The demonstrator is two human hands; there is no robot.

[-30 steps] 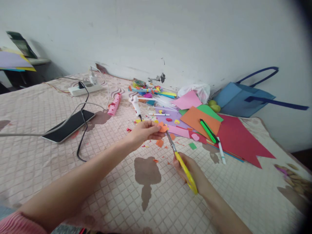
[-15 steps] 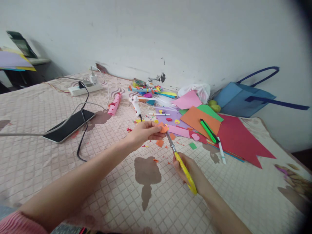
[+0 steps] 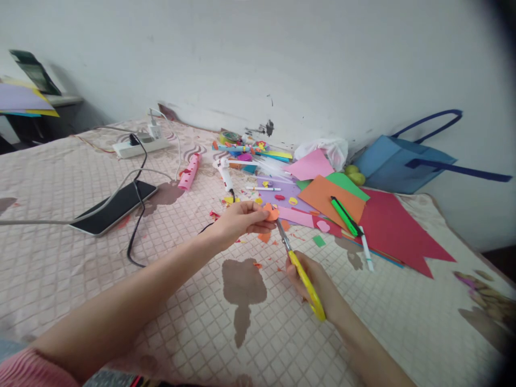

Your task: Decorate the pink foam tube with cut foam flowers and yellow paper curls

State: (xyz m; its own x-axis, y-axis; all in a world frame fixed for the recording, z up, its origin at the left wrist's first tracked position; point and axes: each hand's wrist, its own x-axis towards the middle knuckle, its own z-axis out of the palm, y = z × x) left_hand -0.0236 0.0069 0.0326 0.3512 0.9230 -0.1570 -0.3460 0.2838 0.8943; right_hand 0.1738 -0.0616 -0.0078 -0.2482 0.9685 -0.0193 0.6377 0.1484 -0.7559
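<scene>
Between the thumb and fingers of my left hand point(image 3: 245, 219) is a small orange paper cutout point(image 3: 272, 212) with a rounded edge. My right hand point(image 3: 314, 282) is closed round the yellow handles of a pair of scissors point(image 3: 305, 282). The metal blades point up and away from me, and their tips meet the lower edge of the orange paper. Whether the blades are parted is too small to tell. Orange paper scraps point(image 3: 264, 237) lie on the cloth just beneath my hands.
A white glue gun point(image 3: 224, 174) and a pink paper roll point(image 3: 190, 172) lie beyond my left hand. Rightward are coloured sheets, including red paper point(image 3: 397, 231), and a green cutter point(image 3: 345, 216). At left are a dark tablet-like device point(image 3: 115, 208), cables and a power strip point(image 3: 141, 147). A blue bag point(image 3: 403, 164) leans at the wall.
The orange paper has turned slightly in my left hand, which has shifted a little to the right. The scissors have barely moved.
</scene>
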